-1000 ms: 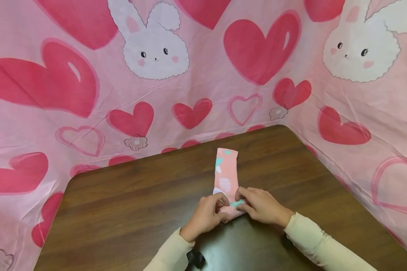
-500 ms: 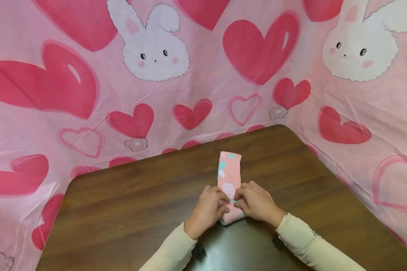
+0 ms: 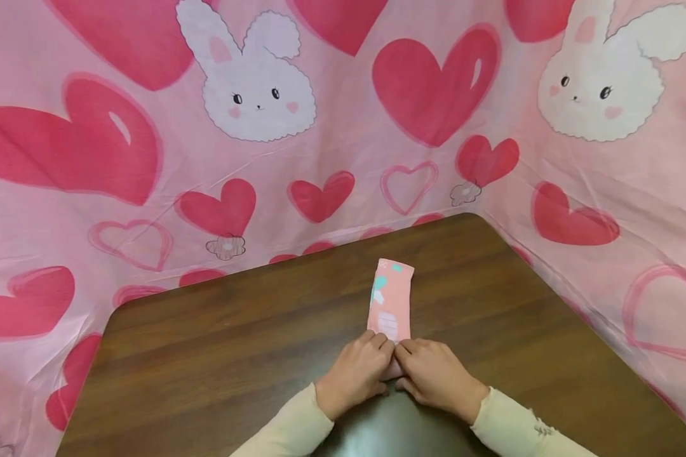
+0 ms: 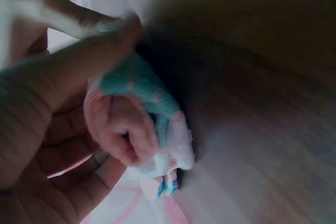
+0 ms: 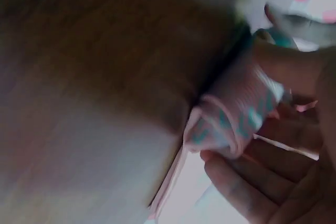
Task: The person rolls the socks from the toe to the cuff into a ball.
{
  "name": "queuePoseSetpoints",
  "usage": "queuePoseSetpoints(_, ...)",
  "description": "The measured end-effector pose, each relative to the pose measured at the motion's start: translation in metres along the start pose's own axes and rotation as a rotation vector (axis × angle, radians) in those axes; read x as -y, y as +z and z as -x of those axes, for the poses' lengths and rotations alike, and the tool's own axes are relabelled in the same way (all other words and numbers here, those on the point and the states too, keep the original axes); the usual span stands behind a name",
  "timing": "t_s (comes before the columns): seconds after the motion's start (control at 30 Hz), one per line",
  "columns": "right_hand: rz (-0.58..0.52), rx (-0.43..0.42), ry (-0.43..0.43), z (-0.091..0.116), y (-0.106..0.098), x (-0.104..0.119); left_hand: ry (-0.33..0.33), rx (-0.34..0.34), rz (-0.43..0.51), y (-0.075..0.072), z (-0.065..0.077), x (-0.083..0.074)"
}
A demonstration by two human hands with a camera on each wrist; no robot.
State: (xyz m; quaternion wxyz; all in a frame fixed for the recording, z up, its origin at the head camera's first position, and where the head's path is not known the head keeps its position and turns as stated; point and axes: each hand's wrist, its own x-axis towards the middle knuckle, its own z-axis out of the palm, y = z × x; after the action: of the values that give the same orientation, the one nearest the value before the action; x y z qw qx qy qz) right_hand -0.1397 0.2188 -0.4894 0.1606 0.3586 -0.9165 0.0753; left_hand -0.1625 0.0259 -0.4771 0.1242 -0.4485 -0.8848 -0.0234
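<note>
A pink sock (image 3: 390,298) with teal and white patches lies lengthwise on the table, its flat end pointing away from me. The near end is wound into a roll (image 4: 128,124), whose spiral shows pink and teal layers in the left wrist view. My left hand (image 3: 354,371) grips one side of this roll, thumb on the near side and fingers curled over the top. On the other side my right hand (image 3: 441,376) grips it the same way. In the right wrist view the rolled sock (image 5: 231,114) sits between thumb and fingers. From above, both hands hide most of the roll.
A dark brown wooden table (image 3: 217,355) with rounded corners spreads around the hands. Pink cloth (image 3: 331,146) printed with hearts and rabbits hangs along its far and right sides.
Both hands have closed in over the near end of the sock, covering the roll that showed between them. The flat part has shifted slightly to the right and nearer.
</note>
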Motion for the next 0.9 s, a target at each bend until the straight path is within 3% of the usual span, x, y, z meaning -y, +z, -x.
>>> queuePoseSetpoints(0.1,0.026,-0.005,0.014,-0.003,0.002,0.002,-0.026,-0.004,0.009,0.002,-0.002,0.003)
queuePoseSetpoints(0.23,0.0,-0.008,0.06,-0.006,0.001,0.0,-0.053,-0.014,0.094,0.003,-0.004,0.008)
queuePoseSetpoints(0.57,-0.344,0.073,0.174,-0.006,-0.008,-0.015,-0.16,-0.01,0.502,0.001,-0.008,0.02)
queuePoseSetpoints(0.73,-0.488,0.147,0.226,-0.01,-0.014,-0.026,-0.24,0.023,0.656,0.002,-0.01,0.027)
queuePoseSetpoints(0.9,-0.546,0.14,0.248,-0.014,-0.014,-0.032,-0.294,0.046,0.768,0.001,-0.011,0.035)
